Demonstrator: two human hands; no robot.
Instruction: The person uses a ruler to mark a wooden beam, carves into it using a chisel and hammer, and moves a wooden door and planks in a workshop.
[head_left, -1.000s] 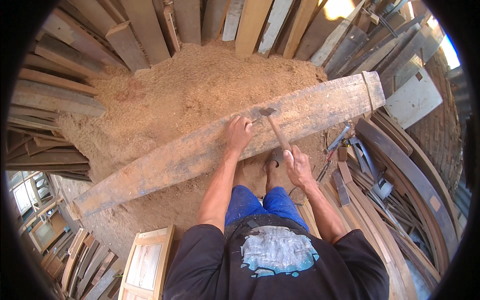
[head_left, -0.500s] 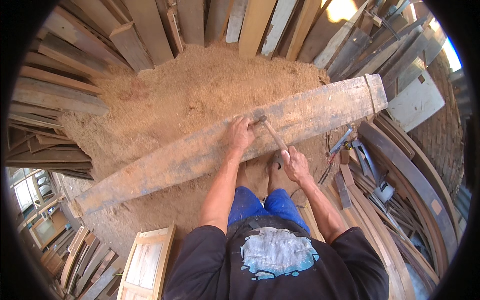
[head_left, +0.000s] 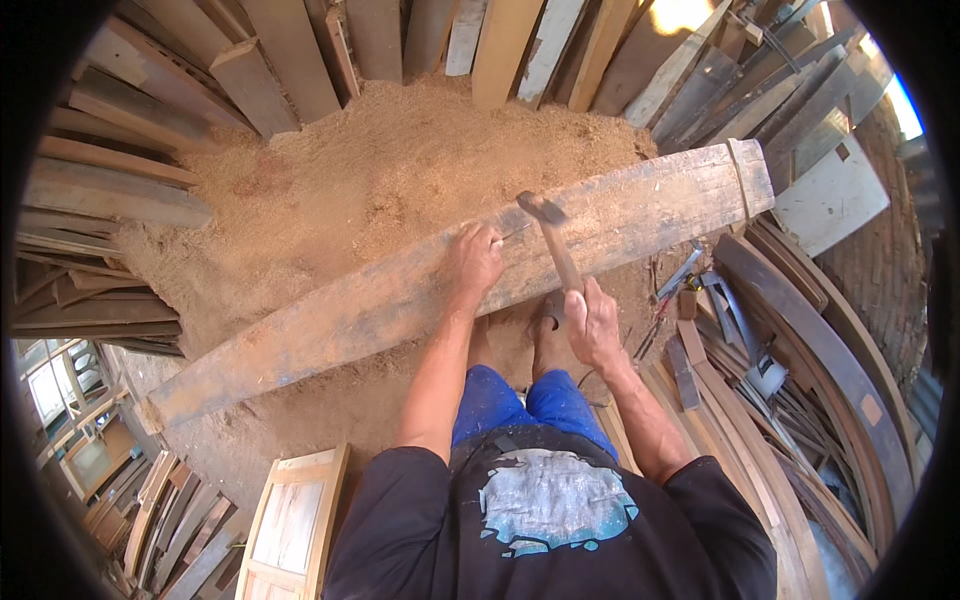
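Observation:
A long, thick, weathered plank (head_left: 340,325) runs slantwise before me, from lower left to upper right. Over its middle, my left hand (head_left: 476,262) is closed, pinching a thin metal nail (head_left: 517,231) that points to the right. My fingers hide the nail's other end. My right hand (head_left: 597,322) is wrapped round the wooden handle of a hammer (head_left: 562,258), near the plank's close edge. The hammer's dark head, slightly blurred, hangs apart from the nail, just beyond its tip.
A strap (head_left: 739,185) circles the plank's right end. Sawdust (head_left: 350,180) covers the ground beyond. Upright boards (head_left: 495,55) line the back, and stacked boards (head_left: 110,195) stand left. A metal square (head_left: 680,272) and curved timbers (head_left: 800,330) lie right. A panelled door (head_left: 295,515) is at lower left.
The hammer's head has lifted away from the nail, up and slightly right. My right hand has shifted a little with it. My left hand stays at about the same spot on the plank.

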